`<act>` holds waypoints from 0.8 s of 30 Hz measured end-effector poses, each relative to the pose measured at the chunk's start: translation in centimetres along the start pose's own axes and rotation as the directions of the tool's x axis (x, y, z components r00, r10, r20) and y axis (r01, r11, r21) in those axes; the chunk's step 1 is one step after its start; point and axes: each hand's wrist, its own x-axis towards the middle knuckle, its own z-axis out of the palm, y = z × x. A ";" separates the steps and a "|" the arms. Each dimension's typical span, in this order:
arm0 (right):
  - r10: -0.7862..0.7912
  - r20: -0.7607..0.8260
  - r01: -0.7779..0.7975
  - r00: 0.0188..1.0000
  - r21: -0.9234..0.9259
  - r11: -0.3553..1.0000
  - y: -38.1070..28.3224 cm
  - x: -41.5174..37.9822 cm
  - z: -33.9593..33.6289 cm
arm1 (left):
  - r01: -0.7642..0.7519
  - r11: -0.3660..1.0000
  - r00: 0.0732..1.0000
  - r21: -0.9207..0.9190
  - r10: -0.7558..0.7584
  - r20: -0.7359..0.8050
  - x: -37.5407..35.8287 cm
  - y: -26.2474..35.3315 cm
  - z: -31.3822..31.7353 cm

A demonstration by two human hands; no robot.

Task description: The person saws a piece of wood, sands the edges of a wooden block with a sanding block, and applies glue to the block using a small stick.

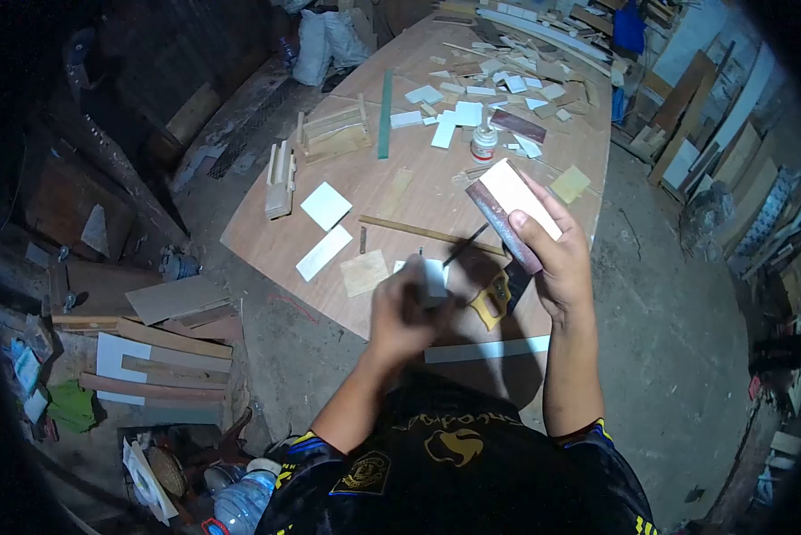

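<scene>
The right hand (565,255) held 1 white-and-red wood piece (513,198) above the table (445,203), thumb and fingers closed on opposite edges, presumably to steady it, while the blurred left hand (400,312) hid whether its fingers gripped 1 white block (435,279).

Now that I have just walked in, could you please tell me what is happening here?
The right hand holds a white-faced piece with a reddish-brown side. The left hand is blurred, so its grip is unclear. On the table, a yellow-handled saw lies between them and a jar stands farther off.
</scene>
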 end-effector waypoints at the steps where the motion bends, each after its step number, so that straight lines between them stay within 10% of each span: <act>1: 0.108 0.073 -0.121 0.991 0.198 0.973 0.2 0.0 -0.5 | -0.004 1.000 1.000 -0.006 0.004 0.009 0.1 0.3 -0.4; 5: 0.228 0.191 -0.293 0.955 0.476 0.829 0.9 -0.4 -0.4 | -0.077 0.979 0.997 0.190 0.075 0.020 0.6 1.7 -0.6; 13: 0.251 0.159 -0.295 0.955 0.405 0.865 0.4 -2.5 -0.1 | -0.101 0.990 0.995 0.093 0.099 0.027 0.8 2.7 -0.6; 22: -0.059 -0.012 0.056 0.998 -0.181 0.982 -1.8 -4.0 1.5 | -0.122 0.992 0.990 0.025 0.120 0.068 0.9 2.6 -0.9; 24: -0.300 0.170 0.343 0.939 -0.378 0.860 -1.6 -4.8 1.7 | -0.123 0.982 0.992 0.144 0.116 0.053 1.0 3.3 -1.1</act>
